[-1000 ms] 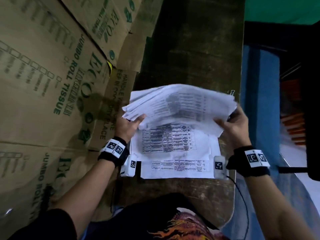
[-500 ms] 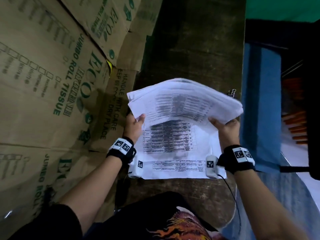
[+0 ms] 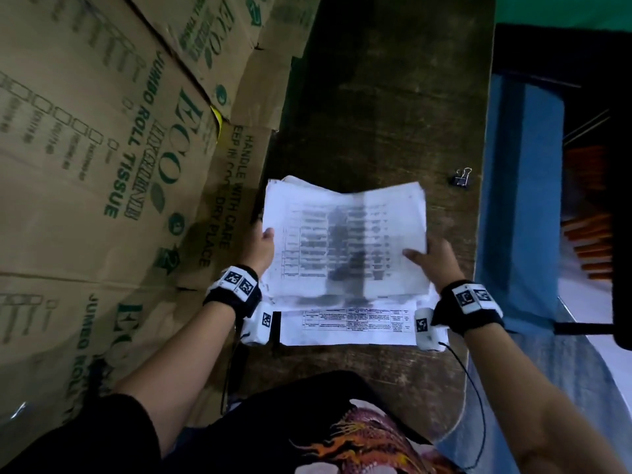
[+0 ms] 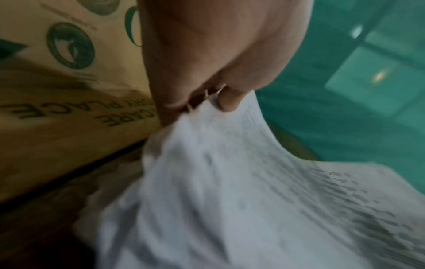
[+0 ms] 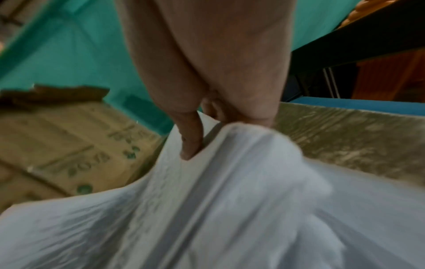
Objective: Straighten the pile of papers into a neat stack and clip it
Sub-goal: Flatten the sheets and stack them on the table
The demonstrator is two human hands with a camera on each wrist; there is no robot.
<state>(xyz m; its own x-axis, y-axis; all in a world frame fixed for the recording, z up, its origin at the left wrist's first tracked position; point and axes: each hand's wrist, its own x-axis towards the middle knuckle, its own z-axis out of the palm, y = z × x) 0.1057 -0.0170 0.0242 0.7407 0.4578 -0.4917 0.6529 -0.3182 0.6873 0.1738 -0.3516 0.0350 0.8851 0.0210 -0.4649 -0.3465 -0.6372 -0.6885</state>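
Note:
A thick pile of white printed papers (image 3: pixel 345 237) is held over the dark wooden table (image 3: pixel 376 97), sagging in the middle. My left hand (image 3: pixel 261 244) grips its left edge, thumb on top, also seen as the left hand (image 4: pixel 207 98) pinching the papers (image 4: pixel 230 200). My right hand (image 3: pixel 432 258) grips the right edge; in the right wrist view the right hand (image 5: pixel 207 127) has its thumb pressed on the papers (image 5: pixel 207 209). One more printed sheet (image 3: pixel 352 325) lies flat on the table below the pile. A small black binder clip (image 3: pixel 461 179) sits on the table near its right edge.
Cardboard cartons (image 3: pixel 102 165) printed with green lettering stand along the table's left side. A blue surface (image 3: pixel 519 200) lies past the table's right edge, with orange sticks (image 3: pixel 591 234) further right. The far part of the table is bare wood.
The pile has come down and towards me, from a raised tilted hold to lying lower and flatter over the loose sheet. Both hands moved down with it. The binder clip is now uncovered.

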